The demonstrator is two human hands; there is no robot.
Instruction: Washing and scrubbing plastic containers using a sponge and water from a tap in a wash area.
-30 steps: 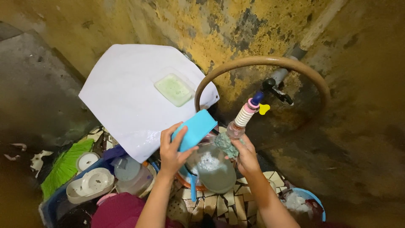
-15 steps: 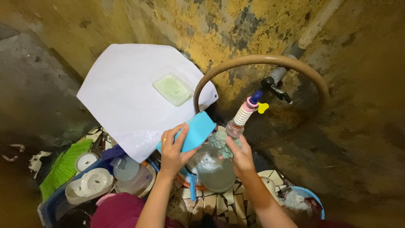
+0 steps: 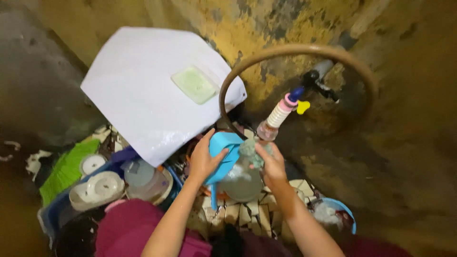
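Note:
My left hand grips a light blue plastic container, tilted on edge over a grey basin of soapy water. My right hand presses a greenish scrub sponge against the container's right side. Both hands meet just below a tap with a ribbed white and pink nozzle and a yellow handle. A blue handle hangs down from under the container.
A large white lid with a green soap tray leans on the stained yellow wall. A brown hose arcs above the tap. White dishes sit in a blue crate at left; a blue bowl stands at right.
The blue container has tipped downward toward the basin, and my right hand with the sponge has come against it. The view has shifted down and blurred slightly.

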